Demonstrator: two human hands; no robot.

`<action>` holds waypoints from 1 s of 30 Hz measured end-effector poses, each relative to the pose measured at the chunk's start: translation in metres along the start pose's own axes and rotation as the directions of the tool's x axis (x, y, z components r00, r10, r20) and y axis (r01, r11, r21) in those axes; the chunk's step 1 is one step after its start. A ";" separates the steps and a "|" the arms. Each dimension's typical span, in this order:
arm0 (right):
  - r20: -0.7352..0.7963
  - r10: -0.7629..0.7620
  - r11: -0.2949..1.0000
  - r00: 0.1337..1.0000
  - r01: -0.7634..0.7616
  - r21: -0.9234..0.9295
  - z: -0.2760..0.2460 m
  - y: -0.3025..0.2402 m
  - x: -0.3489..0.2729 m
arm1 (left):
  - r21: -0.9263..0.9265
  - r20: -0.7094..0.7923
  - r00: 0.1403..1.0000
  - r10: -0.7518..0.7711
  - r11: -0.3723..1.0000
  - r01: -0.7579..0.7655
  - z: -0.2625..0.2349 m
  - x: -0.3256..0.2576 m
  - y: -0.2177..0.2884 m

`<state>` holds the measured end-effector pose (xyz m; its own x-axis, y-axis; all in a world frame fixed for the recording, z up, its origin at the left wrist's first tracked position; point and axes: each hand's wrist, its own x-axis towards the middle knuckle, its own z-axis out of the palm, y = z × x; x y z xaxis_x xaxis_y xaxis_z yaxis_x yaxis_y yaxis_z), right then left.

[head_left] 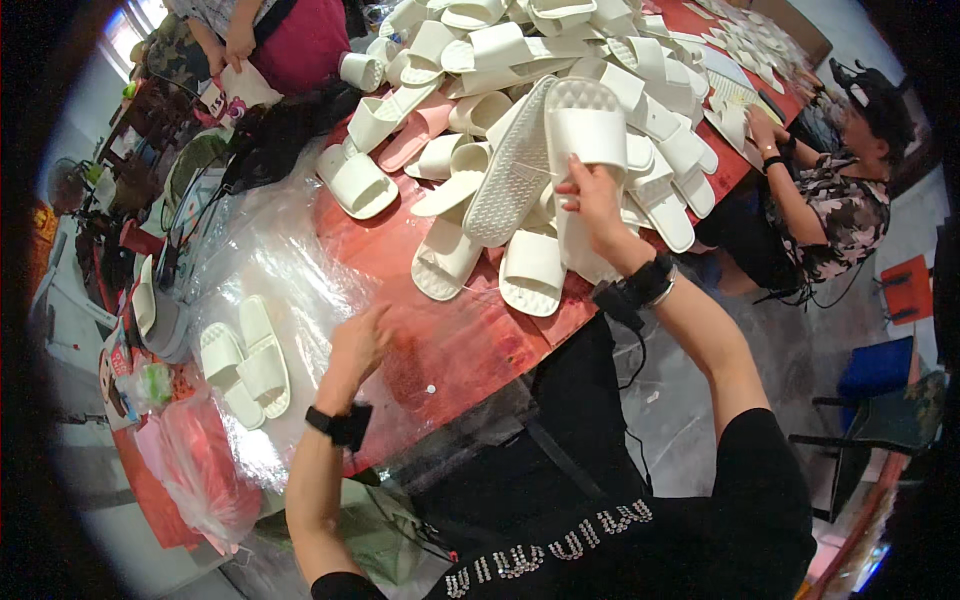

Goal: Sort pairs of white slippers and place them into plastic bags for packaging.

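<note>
My right hand (592, 203) grips a white slipper (588, 115) by its strap, with the cushioned footbed facing me. Against its left side, a second slipper (510, 165) stands tilted with its patterned sole showing; I cannot tell whether my hand also holds it. Behind them rises a large heap of white slippers (495, 45), with one pink slipper (415, 130) among them. Over the clear plastic sheet (300, 250), my left hand (360, 345) hovers with loosely bent fingers and nothing visible in it. Left of it, a pair of white slippers (262, 370) lies side by side on the plastic.
The red tabletop (480, 345) ends close to my body. A co-worker (830, 190) sits at the right edge, hands on slippers; another person (290, 45) stands at the far left. A pink plastic bag (205, 470) lies at the near left. A chair (885, 415) stands at right.
</note>
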<state>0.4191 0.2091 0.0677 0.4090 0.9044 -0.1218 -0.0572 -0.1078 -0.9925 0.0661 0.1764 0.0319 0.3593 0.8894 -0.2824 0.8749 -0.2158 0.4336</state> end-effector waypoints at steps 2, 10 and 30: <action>-0.007 0.024 0.999 1.000 -0.024 0.034 0.008 0.007 -0.004 | -0.100 -0.087 0.976 0.199 0.973 -0.208 0.010 0.031 0.031; 0.049 0.067 0.995 0.997 -0.070 0.073 0.009 0.028 -0.011 | -0.289 -0.684 0.713 0.151 0.842 -0.455 0.070 0.124 0.124; 0.565 0.340 0.936 0.752 -0.212 -0.281 0.005 0.031 -0.055 | 0.162 -0.371 0.779 0.505 0.861 -0.481 0.075 0.049 0.066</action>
<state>0.3902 0.1583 0.0438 -0.2263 0.8766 -0.4247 0.1159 -0.4087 -0.9053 0.1657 0.1752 -0.0176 0.6014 0.7336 0.3166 0.6334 -0.6793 0.3708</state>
